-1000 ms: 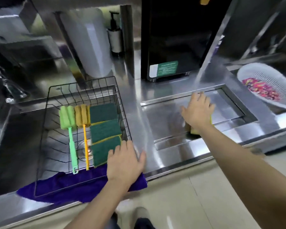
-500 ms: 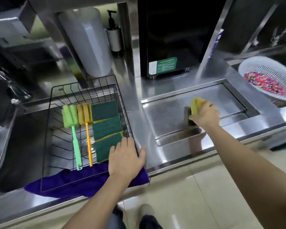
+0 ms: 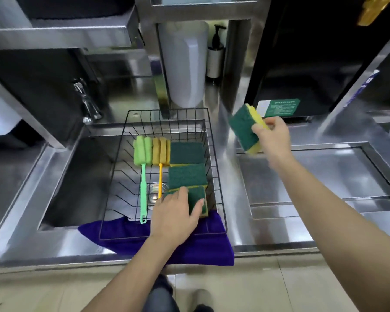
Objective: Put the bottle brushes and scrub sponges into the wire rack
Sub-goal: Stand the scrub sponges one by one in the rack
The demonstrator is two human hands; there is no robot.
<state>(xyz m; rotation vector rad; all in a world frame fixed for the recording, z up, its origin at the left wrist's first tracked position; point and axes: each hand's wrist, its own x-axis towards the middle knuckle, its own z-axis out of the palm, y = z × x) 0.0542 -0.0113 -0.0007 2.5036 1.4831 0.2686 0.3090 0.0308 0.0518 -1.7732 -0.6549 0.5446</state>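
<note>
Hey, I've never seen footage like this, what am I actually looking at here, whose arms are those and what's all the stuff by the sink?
There is no machine: a person wears a camera on the head, so it looks down at their own two bare arms. Below is a steel counter with a sink. A black wire rack sits over the sink, its near end on a purple cloth. In the rack lie a green bottle brush, an orange bottle brush and three green scrub sponges in a row. The left hand rests on the nearest sponge. The right hand holds a fourth scrub sponge, green on yellow, in the air to the right of the rack.
</note>
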